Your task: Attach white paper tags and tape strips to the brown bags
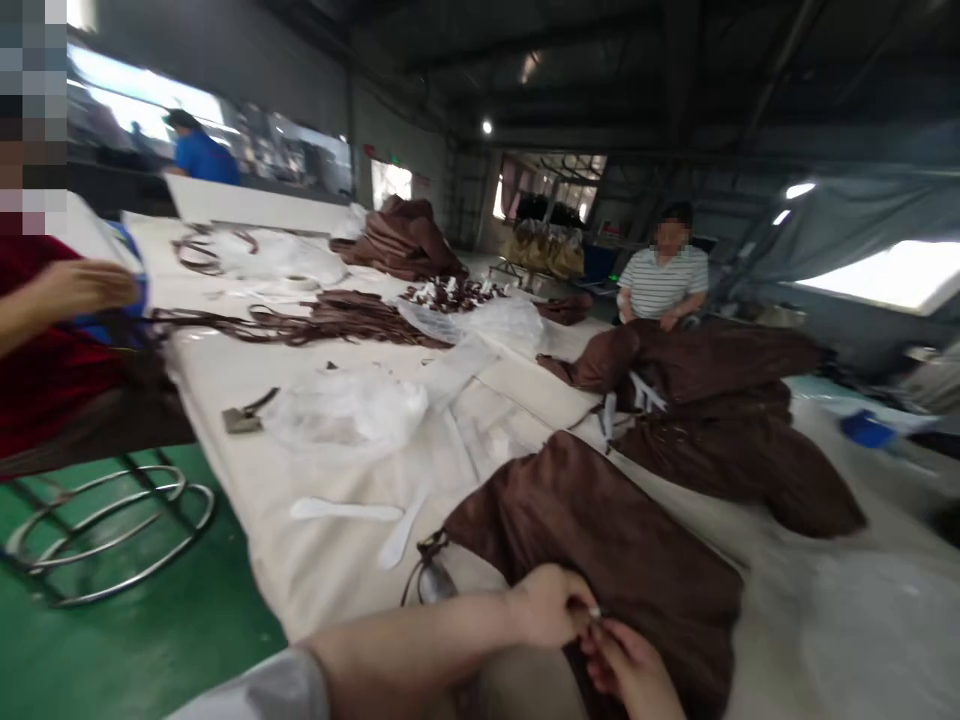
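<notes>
A brown fabric bag (pixel 630 520) lies across the near part of the table, with a dark cord at its left corner. My left hand (pixel 551 605) reaches in from the left, its fingers closed at the bag's near edge. Close against it, my right hand (pixel 630 662) is closed too and pinches the same edge. A small pale spot shows between the fingertips, too small and blurred to name. Left of the bag lie two white flat strips (pixel 345 510). Part of the bag's near side is hidden behind my hands.
More brown bags (pixel 735 450) lie to the right, near a seated person in a striped shirt (pixel 664 280). Brown straps (pixel 345 318) and clear plastic (pixel 352 410) spread over the table (pixel 225 370). At left, a person in red sits by a metal stool (pixel 112 580).
</notes>
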`<control>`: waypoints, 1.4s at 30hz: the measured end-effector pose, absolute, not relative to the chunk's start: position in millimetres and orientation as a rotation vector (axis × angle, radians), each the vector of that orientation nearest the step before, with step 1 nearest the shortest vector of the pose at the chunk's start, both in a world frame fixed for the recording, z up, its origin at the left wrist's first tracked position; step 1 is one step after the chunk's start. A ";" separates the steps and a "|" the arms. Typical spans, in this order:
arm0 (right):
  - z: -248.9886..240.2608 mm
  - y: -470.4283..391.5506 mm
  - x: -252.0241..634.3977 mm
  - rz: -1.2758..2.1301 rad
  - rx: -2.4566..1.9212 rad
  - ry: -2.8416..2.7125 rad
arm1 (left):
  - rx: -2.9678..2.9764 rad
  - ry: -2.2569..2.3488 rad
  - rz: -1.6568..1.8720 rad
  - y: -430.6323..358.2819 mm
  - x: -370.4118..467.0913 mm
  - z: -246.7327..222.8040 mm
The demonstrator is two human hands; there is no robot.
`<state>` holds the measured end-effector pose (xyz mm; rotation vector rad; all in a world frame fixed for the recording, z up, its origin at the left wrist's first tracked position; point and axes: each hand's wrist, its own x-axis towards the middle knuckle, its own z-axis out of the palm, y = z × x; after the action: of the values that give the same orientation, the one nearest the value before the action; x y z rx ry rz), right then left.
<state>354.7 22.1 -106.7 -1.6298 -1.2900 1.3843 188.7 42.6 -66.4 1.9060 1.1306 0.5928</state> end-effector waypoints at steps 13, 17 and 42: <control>-92.3 18.8 332.2 1.214 -1.545 -0.995 | 2.107 1.135 0.812 28.1 193.4 -57.5; -89.0 18.2 331.1 1.291 -1.444 -0.893 | 2.066 1.128 0.818 28.3 194.2 -59.4; -84.0 8.6 330.0 1.502 -1.121 -0.720 | 2.153 1.161 0.946 31.1 184.8 -45.6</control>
<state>330.0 8.6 -84.0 -1.1212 -0.7201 1.5018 184.8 31.1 -45.6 2.1532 1.1613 0.9459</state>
